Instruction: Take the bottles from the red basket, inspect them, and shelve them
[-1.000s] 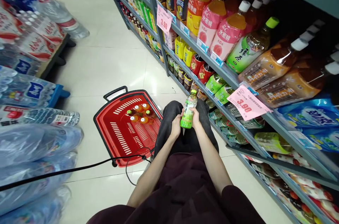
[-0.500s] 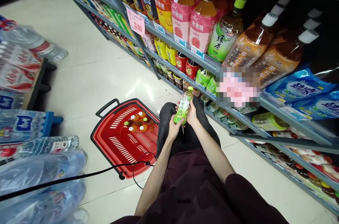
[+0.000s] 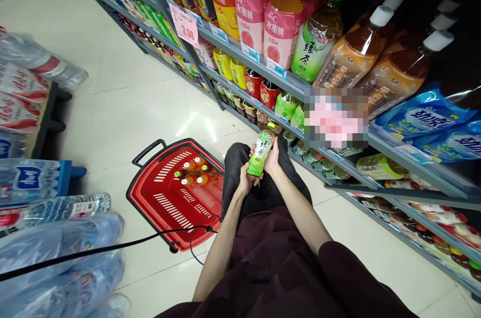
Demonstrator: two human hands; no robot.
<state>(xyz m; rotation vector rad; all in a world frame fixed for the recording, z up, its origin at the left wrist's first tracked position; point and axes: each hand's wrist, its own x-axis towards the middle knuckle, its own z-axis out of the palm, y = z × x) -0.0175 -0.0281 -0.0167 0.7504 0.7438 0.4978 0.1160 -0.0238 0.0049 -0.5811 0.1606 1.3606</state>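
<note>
Over my knees I hold a green tea bottle [image 3: 260,153] with a yellow-green cap, its label facing up. My left hand [image 3: 245,178] is closed around its lower left side, with some fingers hidden behind it. Along the right side, my right hand [image 3: 273,159] grips the same bottle, thumb near its shoulder. Left of my legs, a red shopping basket [image 3: 150,193] stands on the floor with several capped drink bottles [image 3: 193,171] inside.
Shelves of bottled drinks run along the right, with a large green tea bottle [image 3: 317,37] and peach drinks [image 3: 282,22] on the upper one. A pink price tag [image 3: 184,26] hangs there. Water packs [image 3: 30,178] are stacked at left. A black cord [image 3: 112,247] crosses before the basket.
The green tea bottle has turned in my hands, so its large label characters now face up. My view has shifted slightly; the basket stays in place.
</note>
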